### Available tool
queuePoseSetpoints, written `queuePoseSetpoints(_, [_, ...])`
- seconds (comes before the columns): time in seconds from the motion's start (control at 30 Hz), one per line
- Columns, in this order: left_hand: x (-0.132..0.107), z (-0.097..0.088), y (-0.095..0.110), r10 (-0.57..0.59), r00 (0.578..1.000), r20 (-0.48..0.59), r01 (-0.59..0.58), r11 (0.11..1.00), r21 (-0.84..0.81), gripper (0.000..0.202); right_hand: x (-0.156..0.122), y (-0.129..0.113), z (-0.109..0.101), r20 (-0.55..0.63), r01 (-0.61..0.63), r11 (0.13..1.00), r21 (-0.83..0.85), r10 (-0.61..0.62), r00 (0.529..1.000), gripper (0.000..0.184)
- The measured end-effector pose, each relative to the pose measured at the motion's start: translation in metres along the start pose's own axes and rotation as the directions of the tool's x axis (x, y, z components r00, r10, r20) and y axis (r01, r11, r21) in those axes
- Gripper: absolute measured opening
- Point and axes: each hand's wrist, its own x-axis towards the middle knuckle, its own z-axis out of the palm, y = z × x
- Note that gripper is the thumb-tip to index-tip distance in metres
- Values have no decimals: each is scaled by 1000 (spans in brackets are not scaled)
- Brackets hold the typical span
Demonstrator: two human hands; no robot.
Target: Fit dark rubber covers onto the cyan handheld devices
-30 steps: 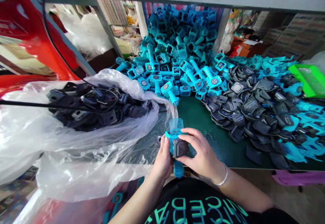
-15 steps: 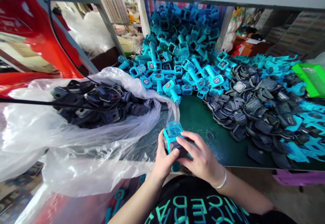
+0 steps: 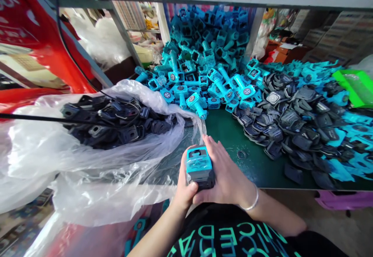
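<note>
Evidently clasping the piece (image 3: 199,166) between curled fingers of left hand (image 3: 184,189) and straight fingers of right hand (image 3: 226,174), likely to steady both sides.

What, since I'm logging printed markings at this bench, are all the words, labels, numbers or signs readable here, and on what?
"NICEDA", seemingly: black shirt, upside down, partly cut off.
Loose turquoise plastic pieces: round swirl-like emblems, no readable word.
Red plastic sheet: printed, but too distorted to read.
Stacked cartons: any print too blurred.
Held turquoise-and-black plastic housing: no legible text.
</note>
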Motion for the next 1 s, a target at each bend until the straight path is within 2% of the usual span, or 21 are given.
queuePoseSetpoints(0.07, [-1,0,-1,84,996,8,-84,995,58,87,2,-3,-3,-2,5,1000,-28,-6,1000,144])
queuePoseSetpoints(0.13, [0,-1,-7,111,994,2,-111,993,40,83,4,-1,-1,-17,35,991,130,-33,999,136])
queuePoseSetpoints(0.23, [4,-6,-18,74,997,-2,-74,997,-15,86,7,6,5,-76,65,926,373,-40,996,114])
queuePoseSetpoints(0.33, [7,-14,-24,59,998,-5,-59,998,-9,80,8,9,6,-104,59,940,335,-26,994,92])
queuePoseSetpoints(0.47, [5,-19,-25,62,997,-35,-61,997,47,76,5,12,5,-91,84,961,263,-62,994,75])
queuePoseSetpoints(0.6, [13,-10,-19,141,986,-86,-125,977,171,81,4,25,17,-213,97,969,228,-48,976,63])
queuePoseSetpoints(0.67, [21,-6,-15,109,990,-86,-89,974,210,79,3,35,27,-236,23,970,241,36,971,65])
queuePoseSetpoints(0.8, [29,-14,-7,-39,997,-74,48,992,116,73,2,50,39,-98,-144,913,381,195,976,84])
queuePoseSetpoints(0.87, [28,-24,-4,-58,997,-54,62,996,64,74,1,50,38,-145,-145,902,407,220,965,88])
queuePoseSetpoints(0.9, [26,-29,-3,-48,997,-54,52,997,63,76,1,48,35,-225,-106,927,359,196,954,91])
queuePoseSetpoints(0.93, [23,-33,-1,-29,998,-59,34,996,81,78,2,45,32,-311,-37,967,254,118,943,94])
queuePoseSetpoints(0.97, [20,-36,2,-6,998,-57,13,993,115,82,3,41,28,-357,44,994,104,-4,934,100])
queuePoseSetpoints(1.0, [16,-37,4,22,999,-48,-14,988,153,84,5,37,24,-334,129,990,-48,-138,933,107])
